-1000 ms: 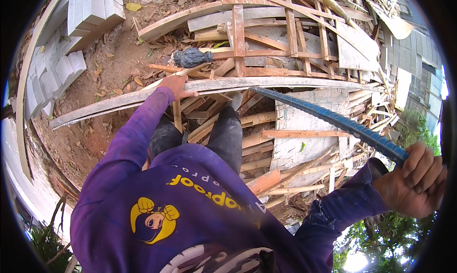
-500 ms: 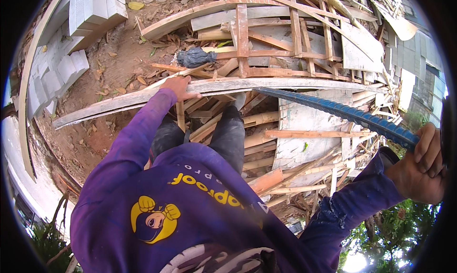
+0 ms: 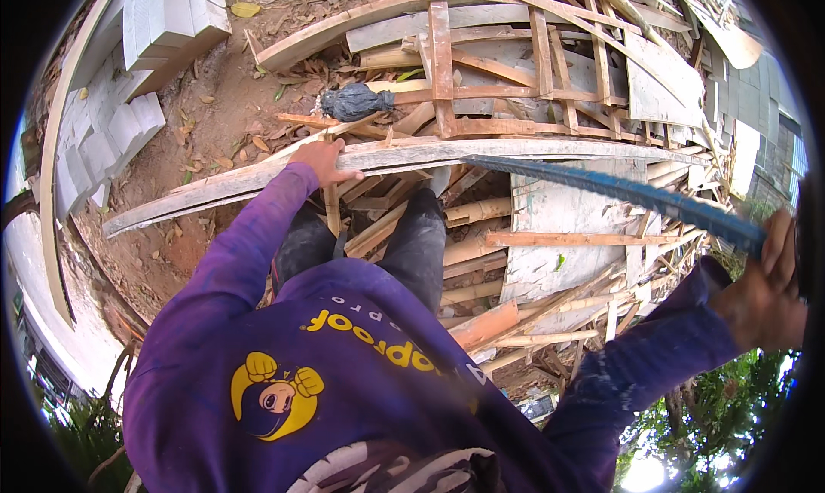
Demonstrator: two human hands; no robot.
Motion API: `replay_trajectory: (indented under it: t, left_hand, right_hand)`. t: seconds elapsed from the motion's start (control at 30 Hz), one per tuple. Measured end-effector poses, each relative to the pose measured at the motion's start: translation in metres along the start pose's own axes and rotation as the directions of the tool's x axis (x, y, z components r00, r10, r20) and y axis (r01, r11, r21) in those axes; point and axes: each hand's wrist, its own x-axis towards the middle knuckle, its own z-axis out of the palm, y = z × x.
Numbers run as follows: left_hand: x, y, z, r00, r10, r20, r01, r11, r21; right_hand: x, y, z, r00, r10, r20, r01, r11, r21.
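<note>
A long pale weathered plank [image 3: 412, 153] runs crosswise in front of me, above my legs. My left hand [image 3: 322, 160] grips it left of its middle, fingers curled over the wood. At the right edge of the view my right hand [image 3: 765, 295] is wrapped round a long blue ridged metal bar [image 3: 619, 191], slightly blurred. The bar's far end meets the plank's lower side, right of my left hand; whether it is wedged there I cannot tell. A dark crumpled bundle [image 3: 352, 104] lies just beyond the plank, above my left hand.
Scrap battens and bamboo [image 3: 481, 265] lie heaped under and beyond the plank, with white boards [image 3: 541, 265] at right. Pale blocks [image 3: 172, 24] are stacked at upper left beside a long curved-looking strip [image 3: 56, 149]. Leaves lie on brown dirt [image 3: 155, 261]. Trees [image 3: 705, 407] show at lower right.
My right hand has moved upward at the right edge, raising the bar's near end, while its far end stays by the plank. The whole scene has shifted slightly to the right.
</note>
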Motion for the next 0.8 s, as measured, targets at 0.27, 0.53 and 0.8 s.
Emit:
replay_trajectory:
  t: [0.27,0.53,0.8]
  left_hand:
    - [0.011,0.001,-0.002,0.999,-0.001,0.032,0.001,1.0,0.014]
    - [0.009,0.0,-0.016,0.999,-0.004,-0.047,0.006,0.999,0.033]
    - [0.01,0.002,-0.014,1.0,0.004,0.002,-0.004,0.998,0.065]
  right_hand:
    - [-0.064,0.034,0.083,0.911,-0.347,-0.222,0.392,0.897,0.205]
    - [-0.138,0.023,0.098,0.865,-0.445,-0.233,0.449,0.893,-0.036]
    - [-0.234,0.005,0.132,0.737,-0.402,-0.543,0.342,0.915,-0.213]
